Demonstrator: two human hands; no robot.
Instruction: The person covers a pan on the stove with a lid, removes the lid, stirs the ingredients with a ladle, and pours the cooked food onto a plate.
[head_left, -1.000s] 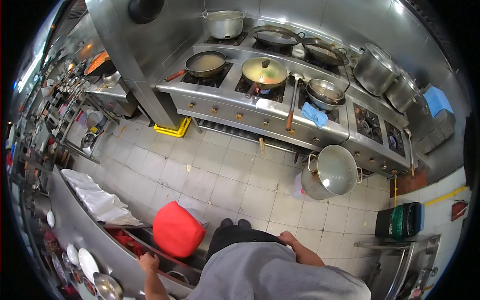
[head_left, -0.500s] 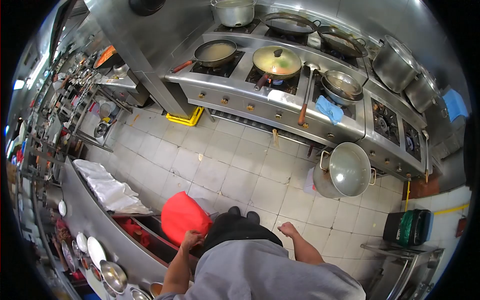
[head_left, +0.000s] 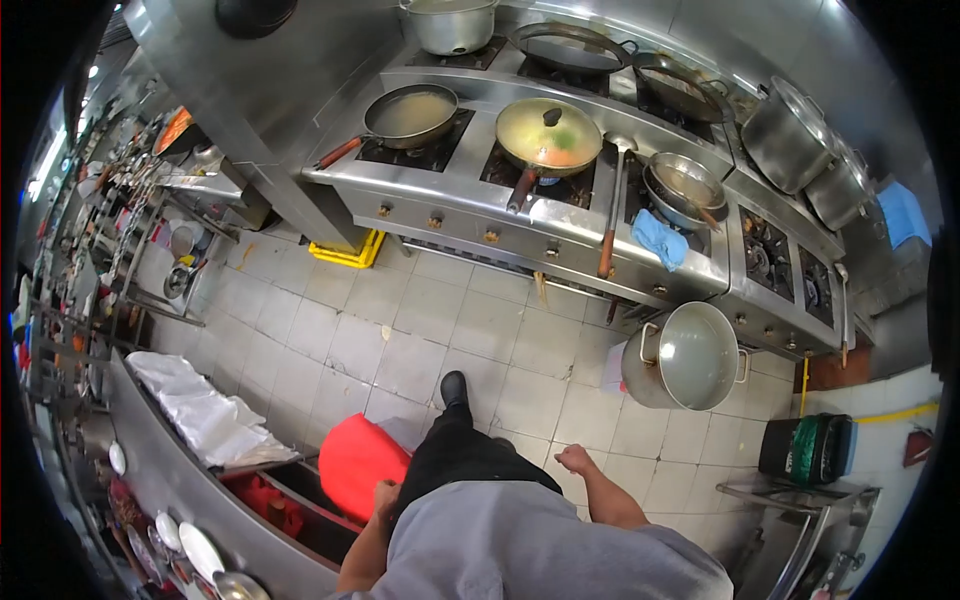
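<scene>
My left hand (head_left: 385,496) hangs at my side with its fingers curled, beside the smooth red thing (head_left: 362,468), which looks like a stool seat or a lid. I see nothing in that hand; whether it touches the red thing I cannot tell. My right hand (head_left: 574,460) is held out over the tiled floor on the other side, loosely closed, with nothing visible in it. Ahead, a glass-lidded pan (head_left: 549,136) with orange and green food sits on the stove (head_left: 465,212). To its left is a frying pan (head_left: 411,116) with pale liquid.
A big two-handled pot (head_left: 697,356) stands low before the stove at right. A ladle (head_left: 612,205) and a blue cloth (head_left: 660,240) lie on the stove. Along my left runs a steel counter (head_left: 185,455) with open drawers (head_left: 270,510). A bin (head_left: 806,447) stands at right.
My left leg has swung forward in a step and the view has shifted slightly. Both hands stay at my sides, with the left a little lower in view.
</scene>
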